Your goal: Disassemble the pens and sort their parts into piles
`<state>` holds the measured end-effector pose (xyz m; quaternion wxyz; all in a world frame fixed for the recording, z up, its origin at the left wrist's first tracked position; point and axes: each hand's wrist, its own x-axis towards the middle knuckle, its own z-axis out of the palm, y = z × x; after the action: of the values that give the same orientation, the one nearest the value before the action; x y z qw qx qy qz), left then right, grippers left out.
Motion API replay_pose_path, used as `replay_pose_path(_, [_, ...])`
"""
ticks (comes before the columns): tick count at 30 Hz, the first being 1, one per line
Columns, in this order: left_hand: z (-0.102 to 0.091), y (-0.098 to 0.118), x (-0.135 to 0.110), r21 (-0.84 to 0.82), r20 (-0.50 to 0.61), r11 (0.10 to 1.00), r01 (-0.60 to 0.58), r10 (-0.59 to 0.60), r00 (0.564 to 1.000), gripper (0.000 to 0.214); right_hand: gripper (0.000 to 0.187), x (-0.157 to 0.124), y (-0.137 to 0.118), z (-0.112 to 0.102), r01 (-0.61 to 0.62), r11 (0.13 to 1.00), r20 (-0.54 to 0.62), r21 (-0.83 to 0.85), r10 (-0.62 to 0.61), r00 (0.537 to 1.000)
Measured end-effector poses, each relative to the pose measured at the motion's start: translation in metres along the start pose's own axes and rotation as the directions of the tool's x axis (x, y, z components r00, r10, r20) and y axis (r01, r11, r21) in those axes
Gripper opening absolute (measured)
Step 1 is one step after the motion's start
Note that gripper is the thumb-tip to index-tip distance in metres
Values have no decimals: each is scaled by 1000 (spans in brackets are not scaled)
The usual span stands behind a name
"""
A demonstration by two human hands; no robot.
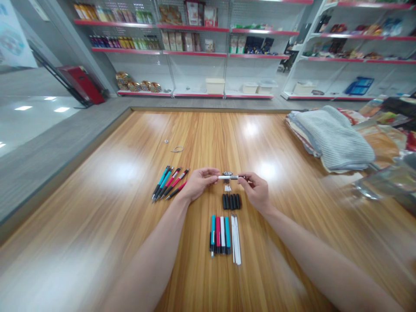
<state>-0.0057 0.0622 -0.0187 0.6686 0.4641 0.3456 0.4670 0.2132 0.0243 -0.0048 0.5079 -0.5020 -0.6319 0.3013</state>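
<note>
A white pen barrel (224, 177) with a dark end lies level between my two hands. My left hand (200, 184) pinches its white end, and my right hand (256, 189) pinches the dark end. Just below it are small white pieces (227, 188), then a row of black grips (232, 201). Nearer to me lie blue, red and white pen barrels (218, 232) beside several thin white refills (236, 240). Several whole pens (169, 184), blue and red, rest left of my left hand, which partly covers one. Small metal parts (227, 173) show behind the held barrel.
A thin pale loop (177, 149) and a tiny bright object (166, 141) lie farther back on the wooden table (107, 208). Folded striped cloth (338, 136) and a clear container (383, 177) occupy the right side. Stocked shelves (191, 29) stand beyond the table.
</note>
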Motion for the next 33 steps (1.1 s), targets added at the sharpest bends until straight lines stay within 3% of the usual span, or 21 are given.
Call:
replay_pose_path(7, [1,4,0,118,139,993,-1,-16,990,27,29,0,0,0,-4,1000,16,-9,5,1000])
replay_pose_path(24, [-1,4,-1,249,162,968,34,-77,984,28,25,-3,-5,-1,79,995,38,-68,-77,996])
replay_pose_path(29, [0,1,-1,289,157,957,-23,-24,987,26,27,-1,1,-4,3,1000,-90,-4,-3,996])
replay_pose_path(33, [0,-3,0,437,90,895,-85,50,995,23,33,5,9,-7,-99,993,-138,68,108,985])
